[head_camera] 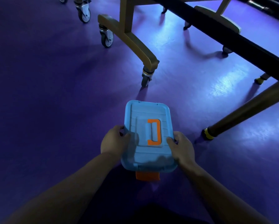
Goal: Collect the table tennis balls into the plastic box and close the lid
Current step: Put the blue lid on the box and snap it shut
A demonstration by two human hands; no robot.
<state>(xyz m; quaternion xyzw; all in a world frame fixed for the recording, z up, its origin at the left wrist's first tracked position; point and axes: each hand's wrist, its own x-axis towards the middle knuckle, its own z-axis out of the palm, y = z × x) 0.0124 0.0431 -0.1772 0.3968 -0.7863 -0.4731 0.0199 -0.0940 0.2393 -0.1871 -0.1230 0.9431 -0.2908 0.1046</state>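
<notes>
Now, left hand and right hand tight around plastic box (lid on, orange handle).

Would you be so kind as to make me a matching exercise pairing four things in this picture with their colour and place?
Things:
1. lid
2. handle
3. latch
4. nearest table-leg foot

Descriptions:
A. yellow, on the floor
B. orange, below the lid's near end
C. light blue, gripped by the left hand and right hand
D. orange, folded flat on the lid's top

Pairs: 1-C, 2-D, 3-B, 4-A
</notes>
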